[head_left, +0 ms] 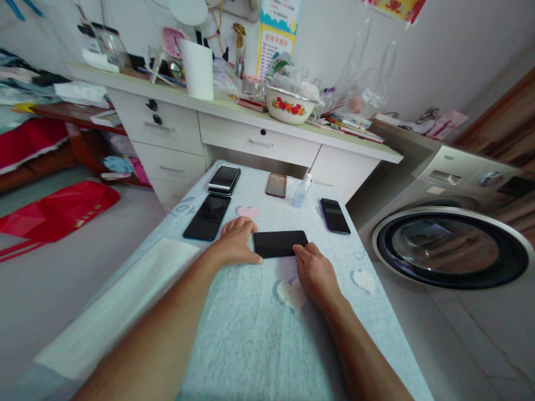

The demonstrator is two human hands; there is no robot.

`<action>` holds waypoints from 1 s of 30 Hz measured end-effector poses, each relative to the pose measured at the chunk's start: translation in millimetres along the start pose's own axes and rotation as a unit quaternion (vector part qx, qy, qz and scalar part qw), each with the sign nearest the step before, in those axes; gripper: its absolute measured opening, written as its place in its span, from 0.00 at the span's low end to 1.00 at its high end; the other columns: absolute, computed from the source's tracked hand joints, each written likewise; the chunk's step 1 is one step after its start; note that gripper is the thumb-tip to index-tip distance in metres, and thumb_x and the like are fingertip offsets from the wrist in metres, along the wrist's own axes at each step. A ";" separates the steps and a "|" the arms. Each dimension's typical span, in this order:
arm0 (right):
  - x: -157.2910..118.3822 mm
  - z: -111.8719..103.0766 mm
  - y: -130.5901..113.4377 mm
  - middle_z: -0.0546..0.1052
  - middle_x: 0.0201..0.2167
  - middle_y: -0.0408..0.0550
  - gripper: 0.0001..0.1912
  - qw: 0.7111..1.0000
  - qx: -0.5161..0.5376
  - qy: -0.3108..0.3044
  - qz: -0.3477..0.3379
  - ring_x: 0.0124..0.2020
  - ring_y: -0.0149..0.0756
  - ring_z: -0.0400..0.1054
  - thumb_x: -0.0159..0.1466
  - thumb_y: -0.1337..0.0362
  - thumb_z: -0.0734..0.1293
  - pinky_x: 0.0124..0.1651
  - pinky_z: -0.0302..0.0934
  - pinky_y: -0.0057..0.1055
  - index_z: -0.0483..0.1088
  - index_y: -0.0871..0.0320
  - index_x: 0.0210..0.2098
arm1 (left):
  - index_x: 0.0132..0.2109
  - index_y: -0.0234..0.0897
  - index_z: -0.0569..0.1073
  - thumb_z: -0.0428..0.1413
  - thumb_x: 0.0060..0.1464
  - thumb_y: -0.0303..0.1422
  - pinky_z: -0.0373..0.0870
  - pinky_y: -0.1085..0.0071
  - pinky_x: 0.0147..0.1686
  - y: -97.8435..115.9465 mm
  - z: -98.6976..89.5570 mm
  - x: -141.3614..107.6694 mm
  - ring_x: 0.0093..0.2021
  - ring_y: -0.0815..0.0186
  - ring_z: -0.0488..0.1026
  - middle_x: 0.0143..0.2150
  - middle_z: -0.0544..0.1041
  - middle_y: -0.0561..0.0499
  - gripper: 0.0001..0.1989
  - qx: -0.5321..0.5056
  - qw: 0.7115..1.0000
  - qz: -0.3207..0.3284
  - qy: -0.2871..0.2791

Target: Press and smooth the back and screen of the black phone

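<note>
A black smartphone [278, 244] lies lengthwise across the patterned cloth in front of me, its dark screen facing up. At its right end my right hand [317, 273] is closed, with the thumb on the near right corner and the other fingers curled. My left hand [237, 240] is at its left end, thumb and fingers apart around the short edge; whether they touch it I cannot tell. Beyond the left hand lies a larger dark phone [208, 217]. Farther right rests another phone [335, 216] with a purple edge.
Stacked phones [224, 178], a brown-edged phone or case [276, 185] and a clear spray bottle [301, 190] stand toward the far end of the cloth-covered table [251, 334]. A long white sheet [112, 306] lies left. Behind are a drawer cabinet [225, 131] and a washing machine [451, 223].
</note>
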State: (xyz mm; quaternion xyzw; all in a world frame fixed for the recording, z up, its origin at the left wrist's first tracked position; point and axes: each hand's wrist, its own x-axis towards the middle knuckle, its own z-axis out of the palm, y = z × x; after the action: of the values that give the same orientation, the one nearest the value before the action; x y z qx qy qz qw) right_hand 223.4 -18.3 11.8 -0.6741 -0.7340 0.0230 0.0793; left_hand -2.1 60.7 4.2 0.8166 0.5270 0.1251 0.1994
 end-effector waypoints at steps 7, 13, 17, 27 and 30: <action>-2.6 -1.2 -6.9 0.69 0.36 0.46 0.16 0.998 0.029 -0.010 -0.054 0.33 0.30 0.65 0.70 0.64 0.53 0.34 0.53 0.24 0.69 0.52 0.48 | 0.43 0.44 0.62 0.64 0.28 0.47 0.58 0.60 0.55 -4.8 3.7 1.7 0.56 0.53 0.61 0.53 0.63 0.49 0.33 0.002 1.000 0.004 0.003; -3.3 -2.5 -5.1 0.69 0.35 0.45 0.15 0.998 0.035 -0.002 -0.055 0.32 0.30 0.65 0.69 0.65 0.54 0.34 0.53 0.25 0.71 0.52 0.47 | 0.43 0.43 0.62 0.63 0.28 0.47 0.57 0.60 0.56 -3.1 1.5 1.9 0.57 0.53 0.60 0.53 0.62 0.48 0.33 0.005 1.000 -0.005 -0.010; -2.7 -1.6 -1.0 0.70 0.36 0.45 0.16 0.999 0.026 0.003 -0.035 0.33 0.31 0.65 0.69 0.65 0.54 0.36 0.53 0.25 0.71 0.51 0.48 | 0.44 0.42 0.62 0.63 0.29 0.47 0.56 0.60 0.56 -1.0 -0.8 1.0 0.58 0.53 0.59 0.54 0.62 0.47 0.32 0.007 1.000 -0.007 -0.018; 0.5 -5.1 2.8 0.70 0.37 0.46 0.17 1.000 0.004 -0.005 0.026 0.36 0.32 0.66 0.69 0.64 0.54 0.38 0.54 0.26 0.70 0.50 0.50 | 0.44 0.44 0.63 0.63 0.30 0.47 0.57 0.60 0.56 -2.7 -0.3 1.2 0.58 0.52 0.59 0.54 0.62 0.48 0.32 -0.002 1.000 -0.003 -0.025; 1.2 -4.3 4.0 0.70 0.37 0.46 0.17 0.999 0.000 0.001 0.036 0.35 0.32 0.66 0.70 0.64 0.54 0.37 0.53 0.26 0.70 0.50 0.51 | 0.44 0.43 0.63 0.63 0.30 0.47 0.57 0.60 0.56 -3.2 0.1 1.4 0.57 0.52 0.59 0.54 0.62 0.48 0.32 0.001 1.000 -0.002 -0.023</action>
State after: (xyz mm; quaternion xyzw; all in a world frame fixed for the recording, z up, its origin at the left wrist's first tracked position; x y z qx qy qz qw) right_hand 227.9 -17.1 15.5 -0.7002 -0.7091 0.0255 0.0791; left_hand -4.1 63.1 2.6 0.8185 0.5239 0.1058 0.2110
